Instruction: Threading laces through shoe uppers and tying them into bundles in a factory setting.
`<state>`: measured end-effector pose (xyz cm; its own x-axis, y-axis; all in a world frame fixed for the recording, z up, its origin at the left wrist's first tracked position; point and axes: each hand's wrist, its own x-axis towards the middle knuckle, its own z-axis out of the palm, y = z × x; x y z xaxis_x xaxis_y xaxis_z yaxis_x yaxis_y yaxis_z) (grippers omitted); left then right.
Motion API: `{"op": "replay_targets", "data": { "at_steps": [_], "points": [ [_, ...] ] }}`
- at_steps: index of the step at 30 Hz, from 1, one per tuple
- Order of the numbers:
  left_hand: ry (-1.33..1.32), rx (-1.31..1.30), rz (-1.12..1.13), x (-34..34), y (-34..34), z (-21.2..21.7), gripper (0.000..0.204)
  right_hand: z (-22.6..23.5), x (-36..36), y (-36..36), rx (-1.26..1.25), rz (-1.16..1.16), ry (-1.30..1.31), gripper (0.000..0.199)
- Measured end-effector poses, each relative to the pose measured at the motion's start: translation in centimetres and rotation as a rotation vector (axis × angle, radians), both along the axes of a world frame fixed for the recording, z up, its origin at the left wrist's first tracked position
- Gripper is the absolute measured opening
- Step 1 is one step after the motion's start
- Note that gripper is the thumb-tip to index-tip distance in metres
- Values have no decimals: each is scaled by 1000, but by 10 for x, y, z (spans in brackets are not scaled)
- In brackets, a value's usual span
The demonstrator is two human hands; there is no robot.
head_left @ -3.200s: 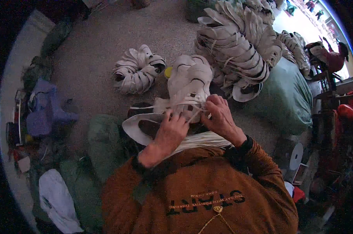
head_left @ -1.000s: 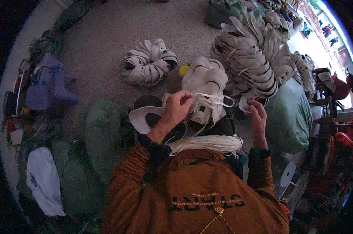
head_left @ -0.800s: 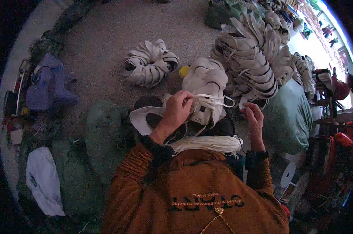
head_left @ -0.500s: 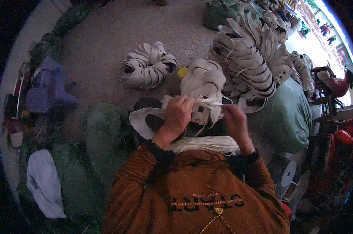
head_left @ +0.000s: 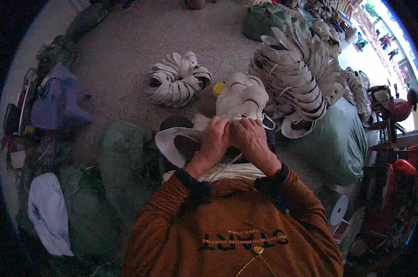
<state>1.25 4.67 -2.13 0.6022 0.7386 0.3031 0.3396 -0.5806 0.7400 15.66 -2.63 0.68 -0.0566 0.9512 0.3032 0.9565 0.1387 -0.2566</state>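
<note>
My left hand point(head_left: 215, 137) and my right hand point(head_left: 251, 138) are pressed together in front of my chest, both gripping a white cut-out piece point(head_left: 204, 123) whose middle they hide. A curved white piece point(head_left: 168, 144) sticks out to the left of my left hand. Just beyond my fingers stands a stack of similar white pieces point(head_left: 242, 96). A bundle of white cord point(head_left: 229, 172) lies in my lap below my wrists.
A ring-shaped bundle of white pieces point(head_left: 176, 83) lies on the grey carpet point(head_left: 126, 51). A big fanned pile of them point(head_left: 296, 78) rests against a green sack point(head_left: 340, 143) at right. Green bags point(head_left: 121, 161), a purple stool point(head_left: 56, 101) and clutter sit at left. A small yellow object point(head_left: 218, 87) lies nearby.
My right hand came back from the pile at the right and joined my left hand on the white piece. My left hand stayed on it.
</note>
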Motion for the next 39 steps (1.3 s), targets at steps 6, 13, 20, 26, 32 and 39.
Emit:
{"op": "replay_targets", "data": {
  "at_steps": [6, 13, 20, 26, 32, 39],
  "points": [
    [-142, -89, 10, -3, 5, -5, 16, -16, -5, 9, 142, -20, -55, 24],
    [-137, -256, 54, -6, 5, 6, 12, 26, 20, -37, -30, -91, 141, 9],
    [-206, -141, 34, -4, -1, 4, 14, -57, 191, -217, -153, -776, 207, 12],
    [-183, -243, 1, 4, 2, 14, 27, -162, 231, -326, -232, -829, 523, 15],
    [-1, -83, -106, 6, 20, 16, 23, -43, 102, -123, -73, -384, 484, 15],
    [-73, -138, -123, 7, 17, 20, 18, -16, 48, -53, -106, -255, 772, 10]
  ]
}}
